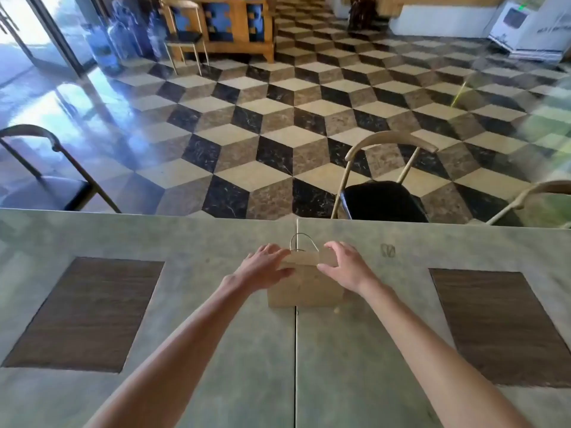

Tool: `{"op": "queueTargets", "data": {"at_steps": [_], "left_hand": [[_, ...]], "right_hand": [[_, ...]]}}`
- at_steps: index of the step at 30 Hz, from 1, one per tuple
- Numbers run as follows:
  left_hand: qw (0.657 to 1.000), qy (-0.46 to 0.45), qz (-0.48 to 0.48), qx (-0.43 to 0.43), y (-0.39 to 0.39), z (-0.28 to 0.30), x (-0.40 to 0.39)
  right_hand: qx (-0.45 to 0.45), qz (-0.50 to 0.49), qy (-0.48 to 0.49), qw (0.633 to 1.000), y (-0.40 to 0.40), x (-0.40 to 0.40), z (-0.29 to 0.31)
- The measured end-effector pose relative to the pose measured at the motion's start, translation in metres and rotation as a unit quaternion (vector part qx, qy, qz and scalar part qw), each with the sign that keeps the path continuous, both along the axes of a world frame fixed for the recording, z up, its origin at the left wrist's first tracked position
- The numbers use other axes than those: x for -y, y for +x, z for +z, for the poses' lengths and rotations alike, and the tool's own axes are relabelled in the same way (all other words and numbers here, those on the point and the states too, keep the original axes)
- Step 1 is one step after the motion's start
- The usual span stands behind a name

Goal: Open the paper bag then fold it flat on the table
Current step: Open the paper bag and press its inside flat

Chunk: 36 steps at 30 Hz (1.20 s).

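On the grey stone worktop (pixel 216 304) I see the small brown paper bag (pixel 304 288) lying flat across the middle seam, my left hand (pixel 262 268) and right hand (pixel 346 267) on its top edge, fingers (pixel 332 247) spread wide.

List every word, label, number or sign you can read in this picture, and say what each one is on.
None can be read.
White cabinet at far right: dark lettering on its side, too blurred to read.
Table: a small dark scribble right of the paper bag, not legible as text.
Paper bag: plain brown, no print showing.
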<state>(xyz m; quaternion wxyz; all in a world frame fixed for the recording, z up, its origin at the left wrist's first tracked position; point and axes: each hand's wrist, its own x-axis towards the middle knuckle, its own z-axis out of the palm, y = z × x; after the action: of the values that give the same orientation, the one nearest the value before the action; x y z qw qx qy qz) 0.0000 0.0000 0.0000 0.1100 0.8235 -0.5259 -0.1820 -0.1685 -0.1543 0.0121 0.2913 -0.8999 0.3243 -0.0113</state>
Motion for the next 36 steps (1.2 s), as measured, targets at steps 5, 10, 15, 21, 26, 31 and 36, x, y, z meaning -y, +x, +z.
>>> {"op": "queueTargets", "data": {"at_steps": [5, 10, 15, 21, 26, 31, 36], "left_hand": [[0.987, 0.156, -0.019, -0.017, 0.032, -0.023, 0.027], [0.982, 0.169, 0.002, -0.08, 0.039, -0.038, 0.029], [0.987, 0.116, 0.007, -0.11, 0.037, -0.03, 0.021], [0.993, -0.041, 0.026, -0.108, 0.002, -0.005, -0.017], [0.978, -0.13, 0.07, -0.146, -0.053, -0.008, -0.072], [0.961, -0.17, 0.121, -0.182, -0.11, -0.029, -0.119], [0.958, -0.157, 0.15, -0.19, -0.142, -0.05, -0.154]], "right_hand": [[-0.149, -0.015, 0.086, 0.985, 0.012, 0.021, -0.015], [-0.148, -0.044, 0.135, 0.979, 0.01, 0.028, -0.03], [-0.119, -0.071, 0.19, 0.972, 0.005, 0.028, -0.031], [-0.081, -0.061, 0.177, 0.979, -0.022, 0.009, -0.016], [0.018, -0.09, 0.151, 0.984, -0.075, -0.044, -0.011], [0.071, -0.095, 0.173, 0.978, -0.123, -0.093, -0.032], [0.055, -0.052, 0.226, 0.971, -0.159, -0.12, -0.049]]}}
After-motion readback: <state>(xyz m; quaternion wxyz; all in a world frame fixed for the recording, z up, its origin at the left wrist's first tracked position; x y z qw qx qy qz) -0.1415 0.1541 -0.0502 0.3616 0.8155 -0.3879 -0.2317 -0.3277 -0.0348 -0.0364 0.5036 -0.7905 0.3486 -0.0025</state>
